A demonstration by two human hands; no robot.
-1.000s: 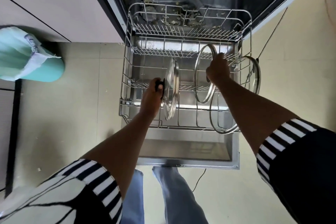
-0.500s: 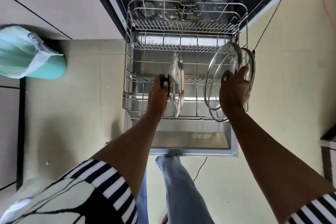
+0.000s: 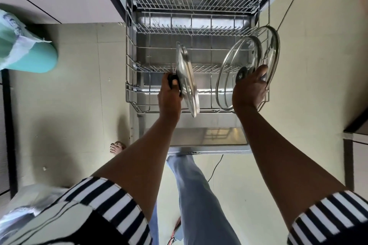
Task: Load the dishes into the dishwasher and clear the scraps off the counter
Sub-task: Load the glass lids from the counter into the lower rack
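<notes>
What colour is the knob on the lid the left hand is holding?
Black. The head view shows the knob, gripped by the left hand.

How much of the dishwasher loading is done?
Just begun. Done: the rightmost glass lid stands at the lower rack's right side. In hand: the left hand grips the knob of the left glass lid, and the right hand holds the middle glass lid, both on edge. Left: no other dishes show in the rack, and the counter is out of view.

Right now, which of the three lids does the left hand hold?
The leftmost lid, standing alone: the left hand grips its black knob. The other two overlap at the right.
</notes>
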